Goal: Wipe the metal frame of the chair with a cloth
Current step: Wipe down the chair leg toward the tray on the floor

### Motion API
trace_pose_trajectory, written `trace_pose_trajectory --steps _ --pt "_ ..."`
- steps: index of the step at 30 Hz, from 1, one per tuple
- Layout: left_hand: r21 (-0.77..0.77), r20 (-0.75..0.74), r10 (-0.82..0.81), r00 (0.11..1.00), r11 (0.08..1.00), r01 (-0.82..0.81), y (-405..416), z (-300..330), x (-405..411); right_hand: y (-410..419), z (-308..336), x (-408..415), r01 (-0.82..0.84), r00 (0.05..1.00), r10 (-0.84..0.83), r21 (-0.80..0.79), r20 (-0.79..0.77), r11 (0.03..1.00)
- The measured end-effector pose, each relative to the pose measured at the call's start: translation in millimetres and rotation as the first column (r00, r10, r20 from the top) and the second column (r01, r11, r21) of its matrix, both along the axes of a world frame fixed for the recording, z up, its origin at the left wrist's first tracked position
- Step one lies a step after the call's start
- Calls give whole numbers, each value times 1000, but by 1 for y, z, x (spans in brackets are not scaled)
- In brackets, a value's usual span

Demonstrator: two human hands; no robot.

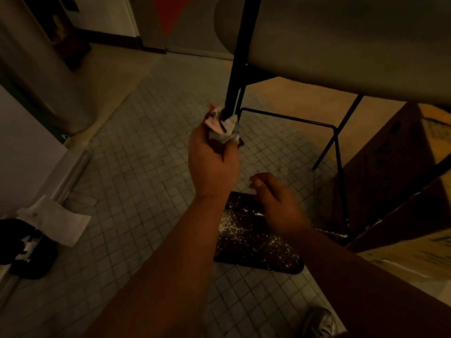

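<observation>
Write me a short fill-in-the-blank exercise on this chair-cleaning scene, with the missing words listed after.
1. The cloth is held in the ____ hand.
2. The cloth is wrapped round a black chair ____.
3. The right hand holds ____.
4. The floor is covered in small square ____.

Missing words: left; leg; nothing; tiles

A floor of small square tiles [136, 152] carries everything — the chair's black metal legs [327, 147] stand on it. Near them lies a dark mat [253, 242] dusted white; farther left, a pale sheet [61, 218], perhaps paper.
</observation>
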State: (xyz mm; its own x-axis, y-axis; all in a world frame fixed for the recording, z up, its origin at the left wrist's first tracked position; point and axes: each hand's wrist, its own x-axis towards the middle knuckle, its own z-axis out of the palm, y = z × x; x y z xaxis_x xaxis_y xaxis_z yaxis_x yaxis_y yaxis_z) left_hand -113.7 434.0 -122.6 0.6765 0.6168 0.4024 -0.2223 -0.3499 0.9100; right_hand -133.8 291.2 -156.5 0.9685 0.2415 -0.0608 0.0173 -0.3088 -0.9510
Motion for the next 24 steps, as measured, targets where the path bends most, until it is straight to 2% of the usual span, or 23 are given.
trace_pose_trajectory --steps 3,5,7,9,11,12,14,15,17,21,24 --pt "-49 -96 -162 982 986 158 -6 -11 -26 12 7 -11 21 1000 -19 185 -12 982" --pt "-88 -187 -341 921 940 330 -13 -12 -35 19 10 -18 36 997 -14 325 -69 945" --pt "-235 -291 -476 830 877 420 -16 -16 -39 22 11 -24 105 985 -32 434 -171 895" --pt "-566 -313 -600 736 740 362 -18 -22 -42 21 6 -27 209 963 -105 442 -249 872" --pt "-847 -234 -691 684 490 205 -17 -31 -47 18 -1 -28 295 935 -178 391 -308 872" --pt "-901 -180 -710 681 396 175 -15 -32 -49 17 -6 -28 322 921 -195 374 -338 870" --pt "-923 -119 -720 684 335 192 -11 -33 -52 15 -13 -27 375 891 -214 383 -401 844" --pt "-916 -103 -709 697 341 211 -8 -33 -51 13 -15 -26 406 876 -227 396 -426 824" --pt "-863 -169 -677 716 453 225 -1 -39 -48 10 -19 -22 455 847 -249 399 -470 796" --pt "-748 -330 -615 716 633 199 -1 -50 -49 7 -26 -19 449 838 -281 297 -467 843" --pt "-547 -488 -529 694 805 228 -7 -59 -53 13 -43 -25 380 849 -187 325 -495 866"
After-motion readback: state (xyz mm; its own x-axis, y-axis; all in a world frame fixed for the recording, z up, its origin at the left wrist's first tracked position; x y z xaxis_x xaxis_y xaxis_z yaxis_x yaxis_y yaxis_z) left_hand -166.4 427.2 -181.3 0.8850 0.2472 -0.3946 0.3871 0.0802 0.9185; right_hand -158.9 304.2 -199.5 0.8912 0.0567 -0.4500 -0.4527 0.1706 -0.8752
